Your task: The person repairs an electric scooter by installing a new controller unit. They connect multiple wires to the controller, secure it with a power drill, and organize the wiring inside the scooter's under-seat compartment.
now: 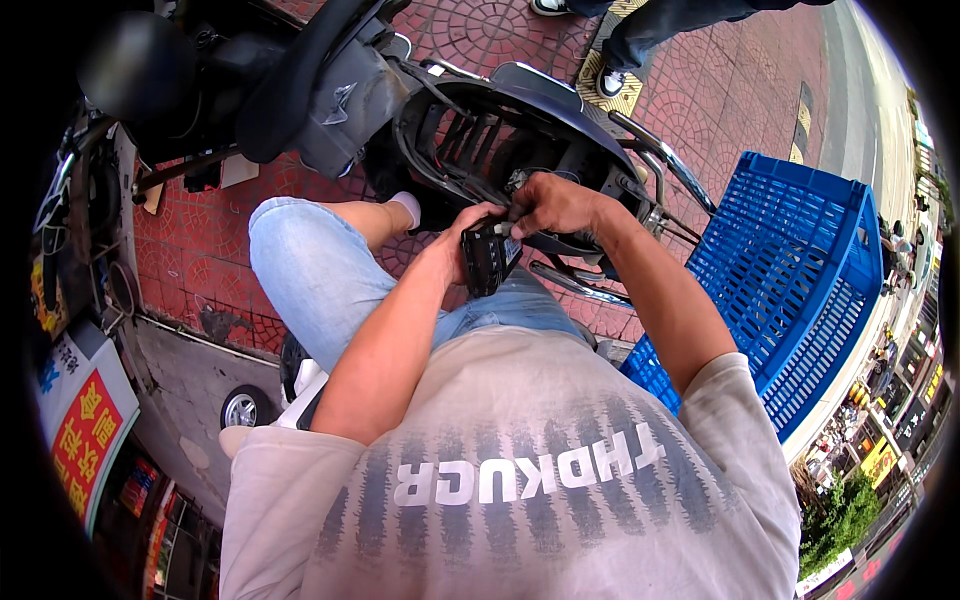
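Observation:
A black, box-shaped part (487,262) with a pale patch near its upper right corner is held upright in front of my lap. My left hand (456,246) is wrapped round its left side and top edge. Bent over the upper right corner, my right hand (560,206) has its fingers pinched together there; what they grip is too small and hidden to name. Just beyond both hands lies a dark electric scooter (425,165) with its body opened up, showing slats and a hollow inside. Part of this opening is hidden by my right hand.
A large blue plastic crate (765,275) stands at the right, beside the scooter's chrome rails (665,160). Another person's legs (650,35) are at the far side on red paving (470,30). A small wheel (245,408) and a sign (90,430) are at the left.

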Demonstrator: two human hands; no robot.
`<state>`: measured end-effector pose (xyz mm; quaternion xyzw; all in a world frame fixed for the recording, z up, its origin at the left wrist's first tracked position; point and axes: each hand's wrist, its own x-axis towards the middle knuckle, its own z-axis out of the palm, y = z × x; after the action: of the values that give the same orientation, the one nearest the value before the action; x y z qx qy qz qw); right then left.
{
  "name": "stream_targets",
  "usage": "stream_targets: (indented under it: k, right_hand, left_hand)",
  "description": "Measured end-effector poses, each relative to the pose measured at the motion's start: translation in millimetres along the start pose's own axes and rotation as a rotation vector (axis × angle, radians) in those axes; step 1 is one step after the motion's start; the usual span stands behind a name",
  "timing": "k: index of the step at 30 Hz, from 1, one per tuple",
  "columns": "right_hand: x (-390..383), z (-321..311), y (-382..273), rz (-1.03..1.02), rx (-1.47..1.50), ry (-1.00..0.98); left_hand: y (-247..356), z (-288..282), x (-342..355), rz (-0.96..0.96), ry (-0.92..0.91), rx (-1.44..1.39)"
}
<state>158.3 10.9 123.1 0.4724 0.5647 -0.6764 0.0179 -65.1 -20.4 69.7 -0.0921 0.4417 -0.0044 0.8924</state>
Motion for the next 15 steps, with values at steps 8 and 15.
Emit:
stream_targets:
  k: [8, 15]
  right_hand:
    - [-1.4, 7.2, 16.1, -0.022, 0.145, 0.105]
    - [-12.7, 21.9, 22.2, -0.086, 0.298, 0.167]
  left_hand:
    - [2.7, -25.2, 19.4, -0.04, -0.161, -0.072]
    - [-1.0, -6.7, 8.6, 0.013, -0.034, -0.003]
